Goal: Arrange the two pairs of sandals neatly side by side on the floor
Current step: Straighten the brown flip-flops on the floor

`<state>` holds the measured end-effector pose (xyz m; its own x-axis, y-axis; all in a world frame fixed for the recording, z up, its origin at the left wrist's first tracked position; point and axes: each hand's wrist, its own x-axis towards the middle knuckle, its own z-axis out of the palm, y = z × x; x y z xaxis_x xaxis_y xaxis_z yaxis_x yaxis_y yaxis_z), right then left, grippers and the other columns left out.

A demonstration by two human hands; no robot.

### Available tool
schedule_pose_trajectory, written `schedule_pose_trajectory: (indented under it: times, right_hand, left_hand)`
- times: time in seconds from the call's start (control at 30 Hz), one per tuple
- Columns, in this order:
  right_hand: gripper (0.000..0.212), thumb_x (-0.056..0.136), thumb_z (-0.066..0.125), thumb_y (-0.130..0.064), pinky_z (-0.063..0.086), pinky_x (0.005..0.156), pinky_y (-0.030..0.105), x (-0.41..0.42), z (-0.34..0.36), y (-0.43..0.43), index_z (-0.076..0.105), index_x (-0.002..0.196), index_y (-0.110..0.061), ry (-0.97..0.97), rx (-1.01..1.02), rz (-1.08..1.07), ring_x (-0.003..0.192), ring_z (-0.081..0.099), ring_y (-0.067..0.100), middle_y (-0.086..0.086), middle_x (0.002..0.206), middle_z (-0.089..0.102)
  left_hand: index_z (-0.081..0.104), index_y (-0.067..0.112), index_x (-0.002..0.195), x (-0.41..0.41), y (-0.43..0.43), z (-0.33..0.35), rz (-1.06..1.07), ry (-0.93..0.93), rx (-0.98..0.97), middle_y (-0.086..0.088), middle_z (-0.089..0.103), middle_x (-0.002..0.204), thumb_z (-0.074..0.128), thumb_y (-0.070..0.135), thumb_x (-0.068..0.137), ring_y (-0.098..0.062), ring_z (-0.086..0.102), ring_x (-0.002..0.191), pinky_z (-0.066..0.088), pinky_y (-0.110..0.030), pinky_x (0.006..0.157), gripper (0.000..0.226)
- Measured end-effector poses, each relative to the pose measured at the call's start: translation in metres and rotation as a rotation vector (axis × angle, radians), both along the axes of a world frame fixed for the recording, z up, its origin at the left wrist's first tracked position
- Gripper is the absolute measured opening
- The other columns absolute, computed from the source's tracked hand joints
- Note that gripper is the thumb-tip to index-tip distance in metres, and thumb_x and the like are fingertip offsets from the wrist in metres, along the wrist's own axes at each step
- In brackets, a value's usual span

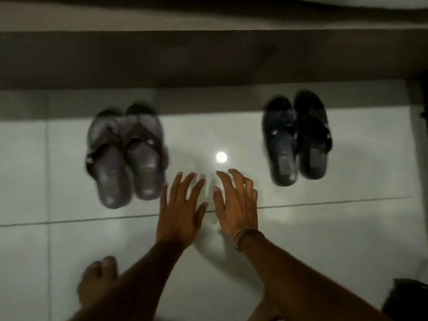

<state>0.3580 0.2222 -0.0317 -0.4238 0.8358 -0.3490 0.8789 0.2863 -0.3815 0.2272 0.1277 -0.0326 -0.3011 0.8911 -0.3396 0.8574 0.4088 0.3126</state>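
Two pairs of sandals stand on the glossy tiled floor, toes toward the wall. The grey-brown pair (126,154) is on the left, its two sandals touching side by side. The darker black pair (297,137) is on the right, also close together, far from the first pair. My left hand (180,209) hovers open just right of the grey-brown pair's heels, fingers spread. Beside it, my right hand (236,202), with a bracelet on its wrist, is open and holds nothing. Both hands are between the two pairs. The image is blurred.
A dark step or wall base (208,61) runs along the back behind the sandals. My bare foot (97,283) stands at the lower left. A dark object (407,300) sits at the lower right corner. A lamp reflection (221,157) shines on the tile.
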Motion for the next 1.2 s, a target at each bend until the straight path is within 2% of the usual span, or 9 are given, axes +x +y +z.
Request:
schedule_pose_trajectory:
  times: [0.13,0.23,0.33,0.43,0.5,0.7,1.2]
  right_hand:
    - [0.048,0.104,0.042,-0.047,0.041,0.112,0.047,-0.093,-0.008,-0.037,0.042,0.151,-0.035,0.063,-0.103,0.077,0.144,0.036,0.027,0.002,0.164,0.034]
    - [0.052,0.102,0.05,-0.041,0.045,0.108,0.049,-0.142,-0.017,-0.052,0.038,0.152,-0.033,0.054,-0.155,0.064,0.139,0.042,0.032,0.007,0.163,0.031]
    - [0.056,0.1,0.054,-0.037,0.052,0.101,0.049,-0.169,-0.029,-0.065,0.034,0.153,-0.035,0.033,-0.174,0.036,0.125,0.051,0.037,0.01,0.159,0.032]
    - [0.063,0.1,0.057,-0.039,0.052,0.102,0.051,-0.177,-0.044,-0.07,0.029,0.157,-0.035,-0.027,-0.161,0.025,0.128,0.048,0.039,0.012,0.159,0.03]
    - [0.068,0.1,0.058,-0.039,0.051,0.101,0.052,-0.18,-0.051,-0.07,0.024,0.159,-0.034,-0.086,-0.155,0.019,0.129,0.045,0.04,0.013,0.158,0.03]
    - [0.072,0.1,0.058,-0.028,0.051,0.102,0.057,-0.183,-0.05,-0.075,0.02,0.16,-0.038,-0.146,-0.122,0.04,0.129,0.043,0.041,0.013,0.158,0.031]
    - [0.073,0.101,0.06,-0.028,0.05,0.105,0.054,-0.178,-0.041,-0.106,0.021,0.161,-0.037,-0.161,-0.166,0.007,0.134,0.04,0.038,0.011,0.16,0.031]
  left_hand:
    - [0.04,0.025,0.153,-0.112,-0.069,0.011,0.239,0.083,-0.039,-0.013,0.045,0.154,0.043,0.053,0.101,-0.039,0.037,0.142,0.036,-0.059,0.113,0.06]
    - [0.041,0.028,0.149,-0.171,-0.098,0.002,0.364,0.079,-0.056,-0.016,0.044,0.144,0.053,0.053,0.097,-0.041,0.042,0.129,0.042,-0.059,0.1,0.059]
    - [0.033,0.034,0.153,-0.21,-0.109,-0.015,0.454,-0.06,-0.122,-0.014,0.039,0.143,0.055,0.062,0.094,-0.038,0.044,0.125,0.046,-0.058,0.096,0.069]
    - [0.022,0.041,0.157,-0.227,-0.108,-0.03,0.383,-0.21,-0.163,-0.012,0.033,0.147,0.049,0.074,0.088,-0.038,0.042,0.127,0.049,-0.056,0.094,0.081]
    - [0.018,0.045,0.158,-0.23,-0.106,-0.037,0.287,-0.244,-0.161,-0.012,0.033,0.147,0.05,0.076,0.088,-0.038,0.042,0.124,0.051,-0.056,0.092,0.083]
    - [0.02,0.04,0.159,-0.232,-0.099,-0.044,0.25,-0.203,-0.18,-0.013,0.036,0.141,0.072,0.054,0.088,-0.036,0.045,0.122,0.053,-0.057,0.094,0.09]
    - [0.021,0.037,0.161,-0.234,-0.122,-0.042,0.237,-0.253,-0.192,-0.015,0.034,0.145,0.072,0.049,0.091,-0.035,0.043,0.126,0.054,-0.054,0.099,0.088]
